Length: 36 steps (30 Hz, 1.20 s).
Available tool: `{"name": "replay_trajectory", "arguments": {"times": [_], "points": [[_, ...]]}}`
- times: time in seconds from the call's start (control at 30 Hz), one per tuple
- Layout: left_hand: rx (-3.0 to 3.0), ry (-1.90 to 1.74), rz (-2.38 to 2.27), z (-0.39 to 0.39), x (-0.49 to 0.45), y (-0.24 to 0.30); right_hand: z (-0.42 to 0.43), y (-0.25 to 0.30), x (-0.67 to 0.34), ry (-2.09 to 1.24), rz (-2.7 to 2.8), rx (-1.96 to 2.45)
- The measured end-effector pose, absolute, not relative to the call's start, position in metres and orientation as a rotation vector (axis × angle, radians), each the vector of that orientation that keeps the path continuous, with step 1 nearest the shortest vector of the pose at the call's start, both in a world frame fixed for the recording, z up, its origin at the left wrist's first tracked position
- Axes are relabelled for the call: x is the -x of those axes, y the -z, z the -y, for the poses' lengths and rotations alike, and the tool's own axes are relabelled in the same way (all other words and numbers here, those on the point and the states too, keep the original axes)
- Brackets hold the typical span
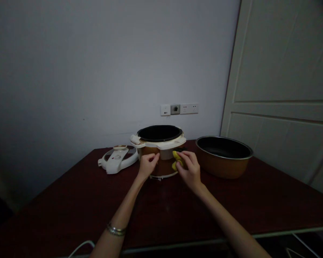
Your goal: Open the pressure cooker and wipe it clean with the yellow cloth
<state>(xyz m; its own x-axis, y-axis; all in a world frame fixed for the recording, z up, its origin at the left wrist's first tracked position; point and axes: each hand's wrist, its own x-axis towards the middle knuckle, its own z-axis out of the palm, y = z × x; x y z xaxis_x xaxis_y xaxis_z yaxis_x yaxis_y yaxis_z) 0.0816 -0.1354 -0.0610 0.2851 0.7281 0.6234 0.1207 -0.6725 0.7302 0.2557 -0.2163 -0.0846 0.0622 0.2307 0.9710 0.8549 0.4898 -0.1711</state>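
Note:
An open cooker body [161, 143] with a cream rim and brown-gold side stands on the dark red table [161, 211]. My left hand [148, 165] is curled against the cooker's front left side, steadying it. My right hand [190, 168] is closed on a yellow cloth [177, 159] and presses it against the cooker's front right side.
The cooker's white lid [117, 159] lies upturned to the left. A brown inner pot [223, 156] with a dark inside sits to the right. A wall socket strip [179, 109] is behind. A white door [282, 89] stands at right. A white cord [80, 248] runs off the near table edge.

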Motion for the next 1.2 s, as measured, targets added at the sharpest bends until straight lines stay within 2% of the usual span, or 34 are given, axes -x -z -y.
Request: {"name": "replay_trajectory", "arguments": {"times": [0.13,0.23,0.43,0.7,0.93,1.2], "points": [[-1.952,-1.557,-0.807,0.129,-0.077,0.061,0.219,0.067,-0.236,0.943,1.741,1.084],[-1.829,-1.51,-0.84,0.127,-0.076,0.061,0.211,0.068,-0.227,1.057,1.734,1.098],[-1.659,-1.426,-0.78,0.13,-0.076,0.06,0.207,0.086,-0.226,1.026,1.699,1.061],[-1.643,-1.435,-0.75,0.128,-0.075,0.062,0.206,0.076,-0.224,1.007,1.687,1.089],[-1.65,-1.414,-0.733,0.126,-0.074,0.064,0.211,0.097,-0.233,1.011,1.766,1.118],[-1.642,-1.409,-0.74,0.127,-0.073,0.063,0.206,0.075,-0.236,1.041,1.69,1.086]]}}
